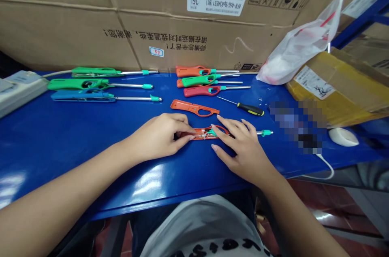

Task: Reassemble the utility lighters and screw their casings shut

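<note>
The opened orange lighter (202, 133) lies on the bench (170, 172) between my two hands, at 3 o'clock from my left hand (161, 135) and about 10 o'clock from my right hand (243, 143). Its long axis runs from 9 to 3 o'clock, handle end toward my left, the teal-tipped nozzle (266, 132) poking out past my right fingers. Both hands are about equally near: my left thumb and forefinger are closed together at the handle end, though I can't tell whether they pinch the shell or a part inside it, while my right fingers are spread loosely over the trigger end, a fingertip at the teal trigger piece (212, 130). The shell is a thin, curved tray of molded plastic, with small pale and clear parts bedded in it; the nozzle is a slim, shiny tube. Toward 11 o'clock from the lighter is the loose orange half-shell (182, 106), smooth, hollow and pierced by an oval trigger loop. Toward 1 o'clock lies a screwdriver (252, 109), thin steel shaft and chunky black-and-yellow grip. The bench top is glossy blue and throws back the light; at 12 o'clock, behind everything, stands a matte, creased cardboard box (91, 26).
</note>
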